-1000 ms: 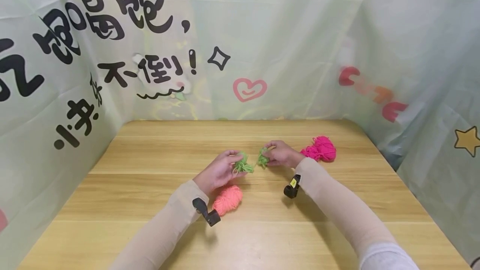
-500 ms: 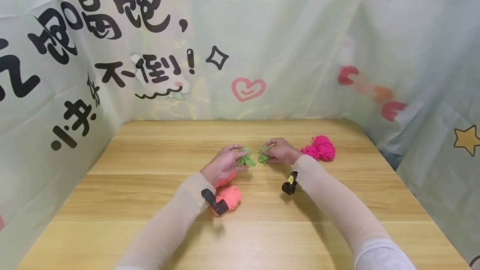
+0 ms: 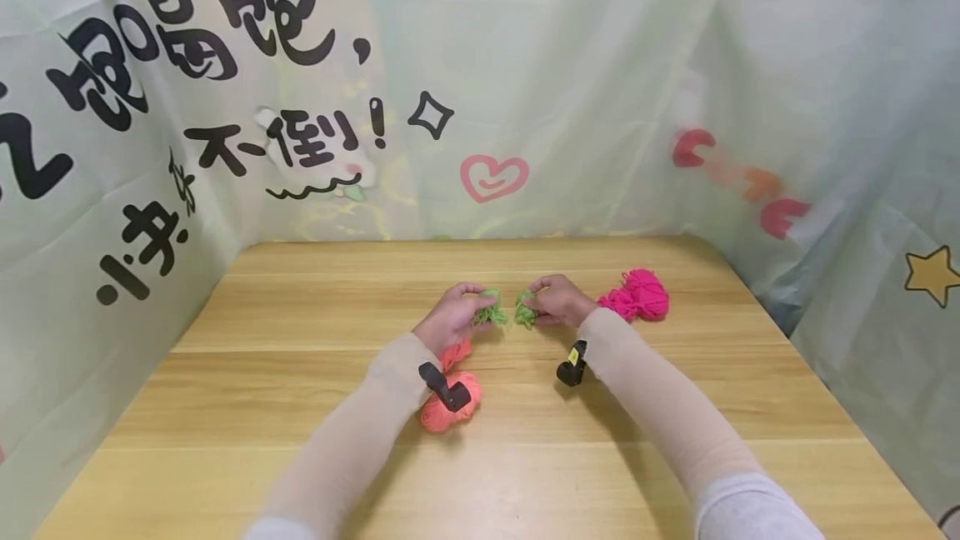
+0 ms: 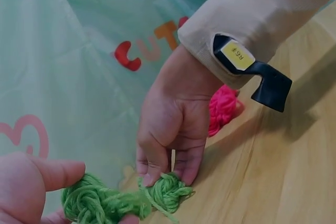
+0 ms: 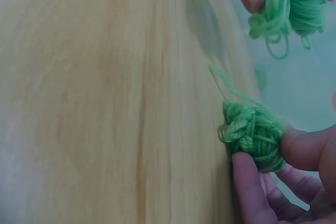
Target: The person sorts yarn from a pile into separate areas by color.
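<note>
Above the far middle of the table, my left hand (image 3: 452,317) pinches a bundle of green yarn (image 3: 490,312) between thumb and fingers. My right hand (image 3: 564,301) holds another green yarn bundle (image 3: 524,313) a short distance to the right. In the right wrist view, this second bundle (image 5: 254,136) is a compact wound ball with a loose strand, gripped by thumb and fingers. Loops dangle from the left hand's bundle (image 5: 291,11) there. Whether a strand joins the two bundles, I cannot tell.
Coral yarn (image 3: 442,417) lies beneath my left wrist, partly covered by the black wrist mount (image 3: 446,390). Bright pink yarn (image 3: 642,294) sits beyond my right wrist. Printed curtains (image 3: 585,90) stand close behind the wooden table (image 3: 300,307) and along both sides.
My left hand has moved farther out and slightly right with its green yarn, uncovering more coral yarn behind the wrist. My right hand has shifted only slightly, still holding its bundle.
</note>
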`<action>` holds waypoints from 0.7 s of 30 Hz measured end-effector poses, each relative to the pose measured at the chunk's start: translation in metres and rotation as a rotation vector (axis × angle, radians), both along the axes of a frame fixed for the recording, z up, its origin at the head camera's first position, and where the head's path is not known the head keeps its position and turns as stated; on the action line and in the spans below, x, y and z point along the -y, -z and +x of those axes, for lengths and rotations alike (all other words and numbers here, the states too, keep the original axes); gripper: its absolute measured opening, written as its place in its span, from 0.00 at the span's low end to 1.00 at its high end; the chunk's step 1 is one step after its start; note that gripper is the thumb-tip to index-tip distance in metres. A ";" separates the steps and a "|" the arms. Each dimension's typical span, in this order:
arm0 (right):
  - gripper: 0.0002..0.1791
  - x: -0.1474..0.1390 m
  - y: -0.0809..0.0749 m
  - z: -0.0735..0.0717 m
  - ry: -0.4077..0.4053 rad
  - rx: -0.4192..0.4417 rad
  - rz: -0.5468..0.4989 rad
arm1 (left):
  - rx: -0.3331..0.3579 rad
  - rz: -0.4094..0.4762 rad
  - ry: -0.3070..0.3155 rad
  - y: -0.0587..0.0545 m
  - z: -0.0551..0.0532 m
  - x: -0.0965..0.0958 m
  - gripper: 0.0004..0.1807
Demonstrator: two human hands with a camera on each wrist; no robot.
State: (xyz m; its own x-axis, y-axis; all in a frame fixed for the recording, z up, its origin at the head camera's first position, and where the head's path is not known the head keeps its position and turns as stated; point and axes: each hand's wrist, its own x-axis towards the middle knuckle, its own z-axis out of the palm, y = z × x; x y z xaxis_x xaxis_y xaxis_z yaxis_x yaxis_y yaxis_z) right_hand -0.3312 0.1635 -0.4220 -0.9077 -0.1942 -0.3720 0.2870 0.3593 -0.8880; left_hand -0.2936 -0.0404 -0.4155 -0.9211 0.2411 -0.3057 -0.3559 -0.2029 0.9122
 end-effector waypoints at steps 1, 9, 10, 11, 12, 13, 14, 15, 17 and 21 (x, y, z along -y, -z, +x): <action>0.20 0.000 0.000 0.000 0.004 -0.005 0.005 | -0.003 -0.014 -0.004 0.000 -0.001 -0.001 0.21; 0.20 0.004 0.003 0.001 0.048 0.011 0.030 | -0.026 -0.115 -0.025 0.005 -0.005 -0.012 0.21; 0.21 0.004 0.004 0.001 0.049 0.018 0.034 | -0.026 -0.137 -0.025 0.005 -0.004 -0.013 0.20; 0.21 0.004 0.004 0.001 0.052 0.023 0.039 | -0.028 -0.160 -0.026 0.005 -0.004 -0.014 0.20; 0.22 0.004 0.004 0.001 0.052 0.026 0.043 | -0.029 -0.182 -0.030 0.006 -0.004 -0.015 0.20; 0.22 0.004 0.004 0.001 0.053 0.029 0.046 | -0.031 -0.198 -0.036 0.006 -0.005 -0.016 0.20; 0.22 0.005 0.004 0.001 0.053 0.029 0.047 | -0.032 -0.210 -0.043 0.006 -0.006 -0.017 0.20; 0.22 0.005 0.004 0.001 0.052 0.029 0.050 | -0.034 -0.222 -0.049 0.006 -0.007 -0.018 0.20; 0.22 0.005 0.004 0.001 0.050 0.024 0.054 | -0.039 -0.242 -0.063 0.006 -0.009 -0.020 0.19; 0.21 0.005 0.003 -0.001 0.047 0.024 0.057 | -0.050 -0.280 -0.087 0.005 -0.010 -0.022 0.19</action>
